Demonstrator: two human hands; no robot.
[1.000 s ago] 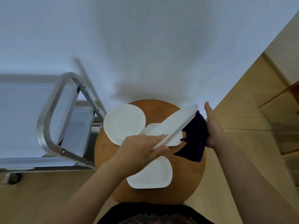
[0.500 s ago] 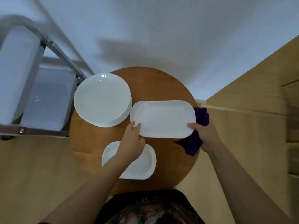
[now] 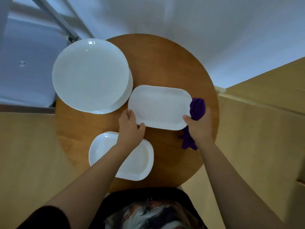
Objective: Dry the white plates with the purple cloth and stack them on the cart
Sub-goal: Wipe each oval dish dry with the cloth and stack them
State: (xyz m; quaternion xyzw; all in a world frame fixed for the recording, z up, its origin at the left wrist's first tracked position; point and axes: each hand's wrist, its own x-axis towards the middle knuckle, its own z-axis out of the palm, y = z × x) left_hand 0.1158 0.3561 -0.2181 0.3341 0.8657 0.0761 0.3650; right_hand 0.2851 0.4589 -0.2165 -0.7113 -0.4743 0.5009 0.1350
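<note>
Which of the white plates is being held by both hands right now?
The oblong plate at centre: left hand and right hand grip its ends. The round stack and near plate lie untouched.

The room is dim, with a cool, bluish cast over the white wall (image 3: 198, 30), which darkens to a soft grey toward the upper corners. Small highlights glint on the rim of the round plates (image 3: 90, 75), suggesting a light overhead and behind; there is no harsh glare. Soft shadows lie under the oblong plate (image 3: 159, 107) and the forearms on the wooden table (image 3: 165, 63). The wide lens bends things strongly: the floor (image 3: 264, 129) tilts and the metal cart frame (image 3: 54, 15) slants and smears at the upper left edge. Detail is soft overall, with faint grain, and the patterned clothing at the bottom edge is blurred.
</note>
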